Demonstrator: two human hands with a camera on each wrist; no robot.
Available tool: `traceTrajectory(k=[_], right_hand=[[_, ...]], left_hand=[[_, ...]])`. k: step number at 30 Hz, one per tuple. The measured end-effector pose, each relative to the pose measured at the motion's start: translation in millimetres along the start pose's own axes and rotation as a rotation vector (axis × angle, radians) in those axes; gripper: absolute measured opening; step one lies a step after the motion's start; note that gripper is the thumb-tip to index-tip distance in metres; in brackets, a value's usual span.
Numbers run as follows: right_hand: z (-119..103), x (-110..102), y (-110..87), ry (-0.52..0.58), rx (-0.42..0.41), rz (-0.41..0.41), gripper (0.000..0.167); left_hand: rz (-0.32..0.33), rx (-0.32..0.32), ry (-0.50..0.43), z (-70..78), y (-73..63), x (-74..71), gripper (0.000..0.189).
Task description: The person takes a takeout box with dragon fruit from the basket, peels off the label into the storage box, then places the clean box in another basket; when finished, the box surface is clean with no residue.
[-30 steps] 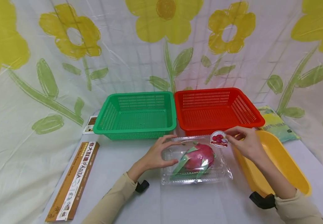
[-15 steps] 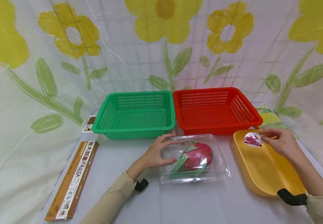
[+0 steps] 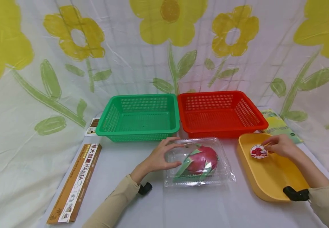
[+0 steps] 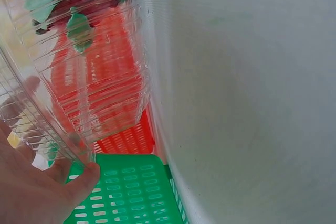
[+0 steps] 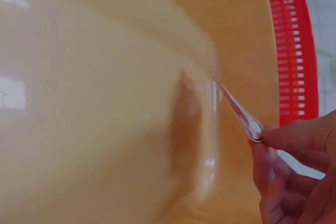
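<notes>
A clear plastic clamshell box (image 3: 224, 164) lies on the table with a red-and-green dragon fruit (image 3: 203, 160) inside. My left hand (image 3: 160, 157) grips the box at its left side; in the left wrist view the thumb (image 4: 86, 179) presses the edge while fingers show blurred through the plastic. Over the yellow tray (image 3: 245, 145), my right hand (image 3: 281, 145) pinches a round white sticker (image 3: 259, 152) printed with red fruit. Seen edge-on in the right wrist view, the sticker (image 5: 241, 114) bends between thumb and forefinger, above the tray's inner surface.
Behind the box stand a green basket (image 3: 137, 131) and a red basket (image 3: 224, 130), side by side. A long pasta box (image 3: 74, 183) lies at the left, near a small card-like pack (image 3: 92, 126). A yellow-green packet (image 3: 280, 125) lies at the far right.
My right hand has carried the sticker right, from above the box's top right corner to over the yellow tray, then slightly lower. The left hand and the box have stayed put.
</notes>
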State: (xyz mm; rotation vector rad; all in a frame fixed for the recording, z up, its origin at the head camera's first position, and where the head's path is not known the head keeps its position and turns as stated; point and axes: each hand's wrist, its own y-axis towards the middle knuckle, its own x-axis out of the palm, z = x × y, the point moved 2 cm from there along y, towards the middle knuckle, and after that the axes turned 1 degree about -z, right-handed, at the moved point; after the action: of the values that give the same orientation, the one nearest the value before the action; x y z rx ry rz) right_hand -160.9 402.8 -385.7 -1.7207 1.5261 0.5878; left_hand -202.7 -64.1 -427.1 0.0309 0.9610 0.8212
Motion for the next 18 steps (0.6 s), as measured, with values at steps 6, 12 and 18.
traceTrajectory(k=[6,12,18], right_hand=[[5.7,8.1,8.3,-0.002,0.008,-0.056,0.025],[6.8,10.9,12.2,-0.011,-0.001,-0.060,0.031],[-13.4,6.1,9.1,-0.024,-0.027,0.020,0.043]], left_hand=[[-0.007,-0.005,-0.006,0.6,0.2,0.9,0.061],[-0.002,0.006,-0.007,1.4,0.5,1.1,0.059],[-0.013,-0.012,0.003,1.2,-0.4,-0.4,0.058]])
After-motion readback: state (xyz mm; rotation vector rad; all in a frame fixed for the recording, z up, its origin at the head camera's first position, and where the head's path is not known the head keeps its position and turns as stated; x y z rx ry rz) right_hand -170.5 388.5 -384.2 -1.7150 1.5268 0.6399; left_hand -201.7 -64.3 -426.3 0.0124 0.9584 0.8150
